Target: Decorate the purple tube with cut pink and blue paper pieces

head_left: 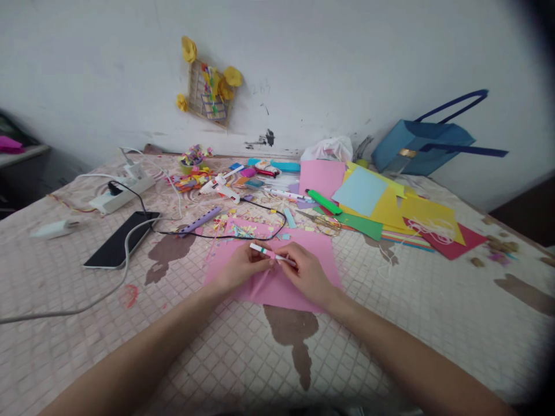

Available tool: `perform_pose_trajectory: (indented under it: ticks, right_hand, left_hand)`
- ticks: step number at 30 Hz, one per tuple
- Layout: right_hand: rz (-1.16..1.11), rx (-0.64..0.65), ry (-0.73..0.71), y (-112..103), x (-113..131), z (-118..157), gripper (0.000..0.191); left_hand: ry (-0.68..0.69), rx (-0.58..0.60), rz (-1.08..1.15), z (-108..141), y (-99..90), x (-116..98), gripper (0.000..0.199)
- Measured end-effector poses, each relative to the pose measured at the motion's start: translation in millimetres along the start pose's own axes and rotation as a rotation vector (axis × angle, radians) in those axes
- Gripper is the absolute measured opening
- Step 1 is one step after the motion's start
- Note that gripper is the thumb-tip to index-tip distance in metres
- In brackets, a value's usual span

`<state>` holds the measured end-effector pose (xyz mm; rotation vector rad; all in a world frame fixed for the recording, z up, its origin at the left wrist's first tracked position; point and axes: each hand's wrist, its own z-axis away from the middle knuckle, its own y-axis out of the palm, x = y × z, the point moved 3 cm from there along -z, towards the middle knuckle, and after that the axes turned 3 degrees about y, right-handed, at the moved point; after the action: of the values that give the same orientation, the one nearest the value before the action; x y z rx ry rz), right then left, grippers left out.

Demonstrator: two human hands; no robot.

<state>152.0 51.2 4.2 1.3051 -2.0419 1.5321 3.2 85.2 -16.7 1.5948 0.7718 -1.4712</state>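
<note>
Both hands meet over a pink sheet of paper [303, 292] on the table. Between them is a thin white stick [259, 248] with a green band and a pink part at its middle. My left hand [243, 266] pinches it near the pink part, its fingertips partly hidden. The other end lies in the closed fingers of my right hand [306, 268]. Small paper scraps [243, 231] are scattered along the sheet's far edge.
Beyond the sheet are a glue gun [220, 188] with a black cable, scissors [325, 223], a green cutter [323, 202] and coloured papers [362, 190]. A phone [124, 240] and power strip [124, 193] lie left. A blue bag [420, 147] stands back right.
</note>
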Motion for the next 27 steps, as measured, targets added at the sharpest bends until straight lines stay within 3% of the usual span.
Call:
perform_pose_trajectory:
  ticks: [13,17,21,27]
  right_hand:
    - [-0.151,0.086,0.161,3.9,-5.3,-1.1,0.013]
    - [-0.102,0.002,0.092,2.7,-3.9,-0.7,0.022]
    - [-0.013,0.005,-0.022,0.6,0.4,0.0,0.023]
    - [-0.045,0.023,0.008,-1.6,1.1,-1.0,0.021]
  left_hand:
    - [0.086,-0.009,-0.073,0.3,-1.5,-2.8,0.022]
    - [0.089,0.002,-0.107,-0.2,-2.5,-1.9,0.020]
    - [0.083,0.022,-0.081,-1.0,-3.5,0.3,0.021]
    - [0.062,0.017,-0.084,-1.8,-5.6,2.6,0.024]
